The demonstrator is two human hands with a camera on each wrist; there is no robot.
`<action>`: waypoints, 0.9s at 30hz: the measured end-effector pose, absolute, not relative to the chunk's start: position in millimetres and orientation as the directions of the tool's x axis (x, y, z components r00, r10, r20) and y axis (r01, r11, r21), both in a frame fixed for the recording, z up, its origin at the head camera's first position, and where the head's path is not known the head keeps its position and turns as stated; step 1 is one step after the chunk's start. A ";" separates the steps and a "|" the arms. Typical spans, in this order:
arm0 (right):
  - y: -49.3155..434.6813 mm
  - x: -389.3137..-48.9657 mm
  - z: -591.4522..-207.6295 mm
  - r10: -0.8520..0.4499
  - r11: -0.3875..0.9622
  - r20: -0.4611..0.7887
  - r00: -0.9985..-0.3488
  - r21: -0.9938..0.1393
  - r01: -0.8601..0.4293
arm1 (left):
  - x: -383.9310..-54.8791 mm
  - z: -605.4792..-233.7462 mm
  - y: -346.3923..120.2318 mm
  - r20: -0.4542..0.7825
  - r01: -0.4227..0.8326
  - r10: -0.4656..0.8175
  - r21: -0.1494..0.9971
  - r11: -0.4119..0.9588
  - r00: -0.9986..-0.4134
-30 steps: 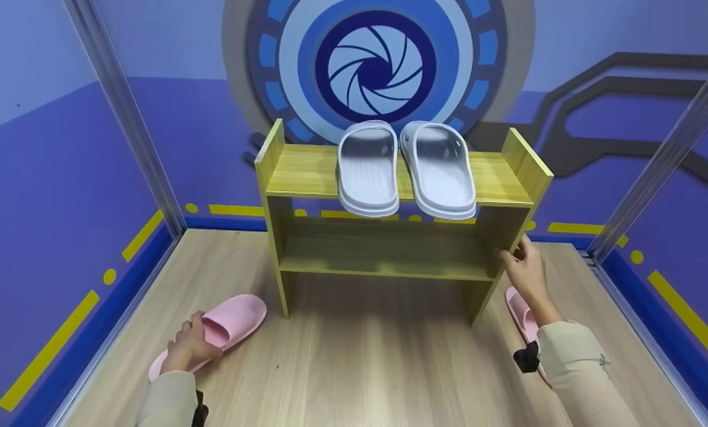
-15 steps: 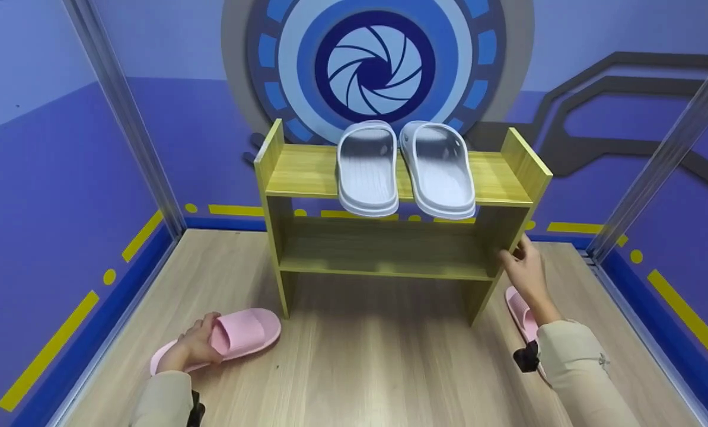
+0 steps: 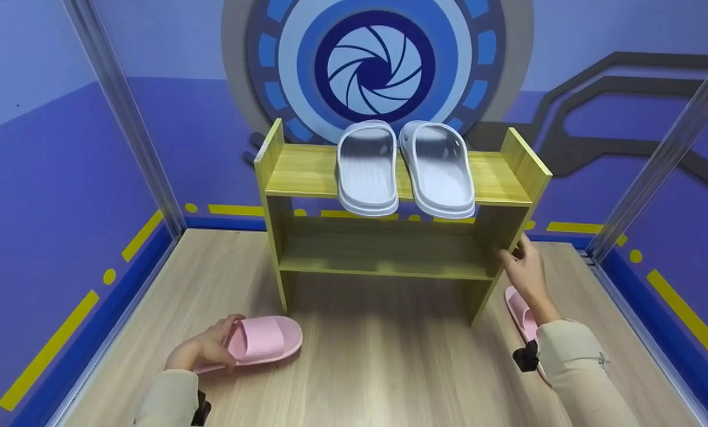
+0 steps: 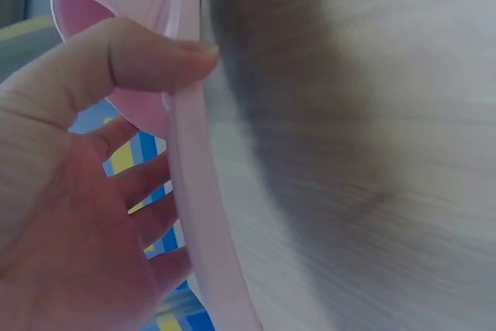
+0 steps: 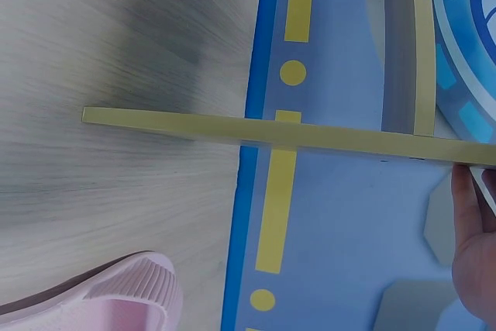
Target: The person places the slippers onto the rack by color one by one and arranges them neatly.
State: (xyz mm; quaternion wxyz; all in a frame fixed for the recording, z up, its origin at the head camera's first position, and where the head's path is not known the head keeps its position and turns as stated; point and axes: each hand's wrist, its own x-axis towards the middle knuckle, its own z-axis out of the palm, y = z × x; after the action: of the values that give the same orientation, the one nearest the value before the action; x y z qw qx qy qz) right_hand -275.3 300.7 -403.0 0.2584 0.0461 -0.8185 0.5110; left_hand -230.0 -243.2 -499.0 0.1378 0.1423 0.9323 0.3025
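In the head view my left hand (image 3: 209, 345) grips a pink slipper (image 3: 265, 339) by its sides near the heel, toe pointing right. The left wrist view shows the thumb (image 4: 167, 60) over the sole's edge and the other fingers along the far side; a shadow lies on the wood-grain surface beside the slipper. My right hand (image 3: 526, 273) holds the right side panel (image 3: 511, 243) of a wooden shoe rack (image 3: 383, 276), thumb at its front edge. Two light grey clogs (image 3: 369, 172) stand on the rack's top shelf, heels toward me.
A second pink slipper (image 3: 521, 311) lies right of the rack, partly hidden under my right forearm. The lower shelf (image 3: 383, 249) bears nothing. Blue printed walls (image 3: 40, 196) with metal corner posts (image 3: 128, 118) enclose the wood-grain surface (image 3: 366, 367).
My left hand has moved right with the pink slipper, and the toe has swung from up-right to pointing right, close to the rack's left leg. The right hand stays at the panel.
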 end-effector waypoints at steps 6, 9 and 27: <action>299.8 -274.5 -402.1 0.194 0.490 0.467 -0.863 -0.808 -0.327 | -229.7 -491.7 -228.4 -0.186 0.157 0.336 0.617 0.771 -0.923; 299.3 -274.5 -402.2 0.198 0.485 0.463 -0.864 -0.812 -0.324 | -229.1 -488.1 -220.7 -0.190 0.155 0.340 0.623 0.767 -0.921; 301.8 -276.9 -404.1 0.201 0.474 0.462 -0.864 -0.818 -0.327 | -231.1 -462.1 -188.0 -0.050 0.331 0.436 0.575 0.748 -0.899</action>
State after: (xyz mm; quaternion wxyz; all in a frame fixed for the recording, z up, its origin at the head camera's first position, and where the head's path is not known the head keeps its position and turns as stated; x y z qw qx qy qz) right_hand -276.9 301.8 -404.1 0.2580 0.0382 -0.8187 0.5116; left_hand -231.1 -188.0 -462.1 0.0908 0.2060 0.9305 0.2889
